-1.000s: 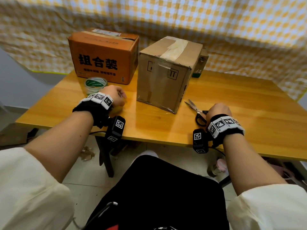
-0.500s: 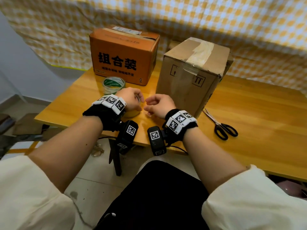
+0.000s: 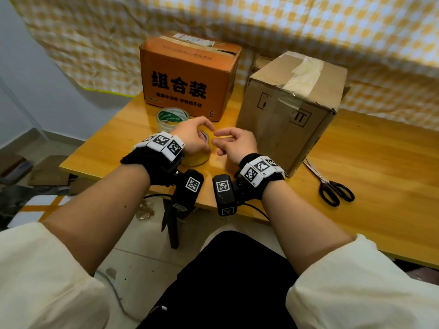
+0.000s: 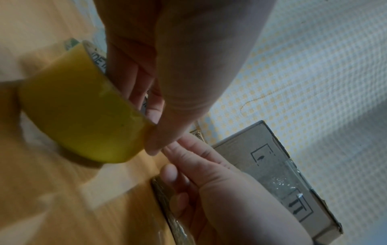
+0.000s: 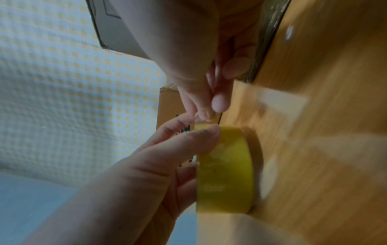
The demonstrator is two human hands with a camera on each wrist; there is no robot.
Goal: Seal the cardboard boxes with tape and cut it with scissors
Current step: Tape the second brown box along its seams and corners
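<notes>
On the wooden desk (image 3: 356, 150) there are two cardboard boxes, two rolls of tape and one pair of scissors. The orange printed cardboard box (image 3: 185, 77) stands at the back, and the plain brown cardboard box (image 3: 285, 110) stands to its right, a pale tape strip along its top. The clear roll of tape with a green core (image 3: 172, 117) lies flat just in front of the orange box. The yellow roll of tape (image 4: 79, 116) lies near the front edge of the desk; the left hand (image 3: 192, 136) grips it, with fingers (image 4: 134, 77) inside the core and the thumb outside. The right hand (image 3: 237, 143) is just beside it, and the right wrist view shows what the head view does not: its thumb and forefinger pinch the loose tape end (image 5: 204, 121) at the roll. The black-handled steel scissors (image 3: 330, 186) lie untouched to the right of the brown box, near the front edge. To the right of them the desk is bare wood.
</notes>
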